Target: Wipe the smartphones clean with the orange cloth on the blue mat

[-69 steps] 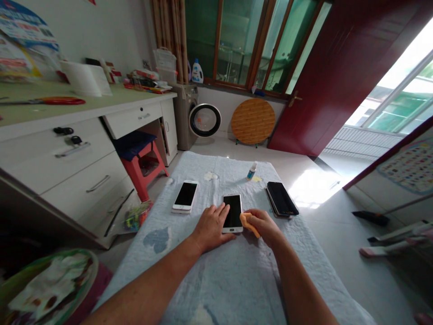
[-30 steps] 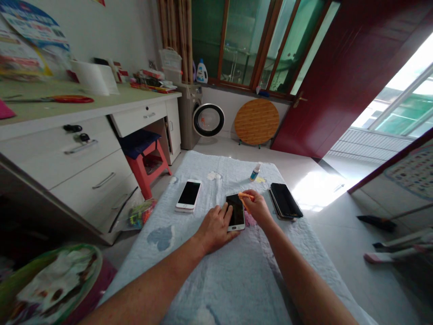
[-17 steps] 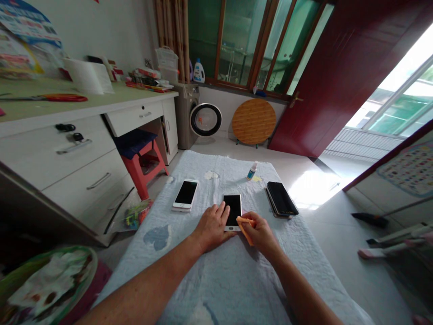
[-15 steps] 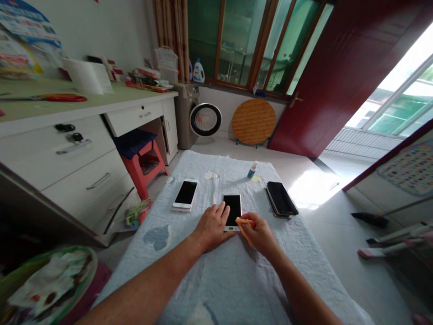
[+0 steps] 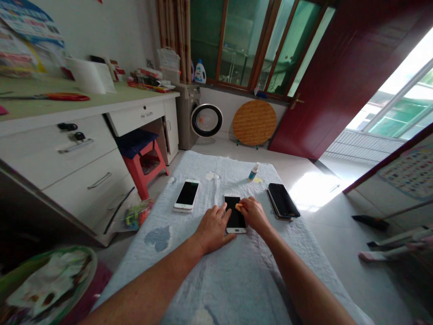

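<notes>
A white smartphone with a dark screen lies face up on the cloth-covered table. My left hand rests along its left side, fingers stretched out, fingertips on the screen's edge and thumb by the bottom end. My right hand is closed on an orange cloth and presses it to the right part of the screen. Most of the cloth is hidden by the fingers. Another white phone lies to the left, on top of something pale. On the right, a black phone lies stacked on another flat device.
A small spray bottle stands at the table's far side. Left of the table are a red stool, a white desk and a full waste bin. A washing machine stands behind with its round door open.
My right hand has moved up along the phone's right side, carrying the orange cloth from the lower right corner onto the screen. My left hand stays at the phone's left side.
</notes>
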A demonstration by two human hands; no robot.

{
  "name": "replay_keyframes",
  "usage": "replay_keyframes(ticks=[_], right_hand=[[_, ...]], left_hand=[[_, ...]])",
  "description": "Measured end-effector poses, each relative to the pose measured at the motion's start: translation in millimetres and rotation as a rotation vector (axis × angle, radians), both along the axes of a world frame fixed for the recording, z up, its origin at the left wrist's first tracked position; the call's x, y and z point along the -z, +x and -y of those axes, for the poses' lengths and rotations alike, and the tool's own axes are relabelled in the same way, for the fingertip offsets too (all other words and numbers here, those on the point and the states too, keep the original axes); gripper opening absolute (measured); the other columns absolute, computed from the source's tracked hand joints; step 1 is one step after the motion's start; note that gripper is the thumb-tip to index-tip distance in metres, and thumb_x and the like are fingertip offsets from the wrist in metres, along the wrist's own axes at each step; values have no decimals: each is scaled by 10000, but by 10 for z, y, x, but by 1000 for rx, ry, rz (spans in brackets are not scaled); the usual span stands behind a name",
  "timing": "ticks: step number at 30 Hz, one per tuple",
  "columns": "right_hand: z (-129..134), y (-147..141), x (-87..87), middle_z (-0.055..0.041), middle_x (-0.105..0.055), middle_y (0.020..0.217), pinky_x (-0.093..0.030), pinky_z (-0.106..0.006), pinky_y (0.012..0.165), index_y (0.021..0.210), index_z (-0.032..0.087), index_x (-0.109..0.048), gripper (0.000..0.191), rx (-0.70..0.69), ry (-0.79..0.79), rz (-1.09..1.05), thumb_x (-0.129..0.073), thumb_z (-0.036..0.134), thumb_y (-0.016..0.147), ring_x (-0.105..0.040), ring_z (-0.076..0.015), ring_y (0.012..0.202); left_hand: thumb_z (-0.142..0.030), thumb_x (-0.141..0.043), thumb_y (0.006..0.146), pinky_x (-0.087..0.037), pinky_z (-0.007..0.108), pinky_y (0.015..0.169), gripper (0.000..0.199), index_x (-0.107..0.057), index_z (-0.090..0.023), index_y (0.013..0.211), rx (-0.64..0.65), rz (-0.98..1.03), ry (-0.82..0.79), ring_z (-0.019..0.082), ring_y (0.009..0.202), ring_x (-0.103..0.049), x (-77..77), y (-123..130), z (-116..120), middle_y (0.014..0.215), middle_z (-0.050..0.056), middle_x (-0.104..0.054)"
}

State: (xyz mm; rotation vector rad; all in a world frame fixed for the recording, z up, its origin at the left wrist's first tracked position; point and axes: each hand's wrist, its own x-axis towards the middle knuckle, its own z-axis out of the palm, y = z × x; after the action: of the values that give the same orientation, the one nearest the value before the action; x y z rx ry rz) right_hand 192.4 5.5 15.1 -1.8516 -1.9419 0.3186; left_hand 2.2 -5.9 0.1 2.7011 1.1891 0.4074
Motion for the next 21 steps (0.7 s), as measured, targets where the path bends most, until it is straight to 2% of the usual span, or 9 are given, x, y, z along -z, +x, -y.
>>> replay_keyframes(ticks=[5,9,14,21], right_hand=[[-374,114,-20,-70,-635,819,-369,-231,704,874,160,-721,218,61,-2,72,-511,173,818,-552,-153,757],[-509,153,-43,-78,-681,829,-374,-238,703,878,156,-729,227,65,14,70,-524,198,791,-578,-176,781],[-351,24,-25,-82,-688,767,-357,-241,639,865,151,-716,234,114,-28,36,-507,244,813,-593,-175,725],[45,-66,-106,-66,-676,747,-357,-238,617,849,166,-689,172,148,-133,-62,-535,209,784,-600,-176,714]], left_hand=[[-575,-592,768,-350,437,1022,752,-423,-167,1376,-24,38,-55,322,1248,-430,-8,-33,-5,1454,135,-416],[-755,-604,636,-360,471,994,984,-409,-140,1379,-167,71,-62,367,1201,-450,10,28,18,1430,178,-421],[-816,-602,565,-369,473,987,1078,-417,-124,1370,-213,99,-67,375,1177,-455,41,129,56,1396,183,-464],[-739,-647,594,-376,461,995,996,-433,-138,1359,-188,83,-104,368,1207,-443,62,71,19,1419,156,-451]])
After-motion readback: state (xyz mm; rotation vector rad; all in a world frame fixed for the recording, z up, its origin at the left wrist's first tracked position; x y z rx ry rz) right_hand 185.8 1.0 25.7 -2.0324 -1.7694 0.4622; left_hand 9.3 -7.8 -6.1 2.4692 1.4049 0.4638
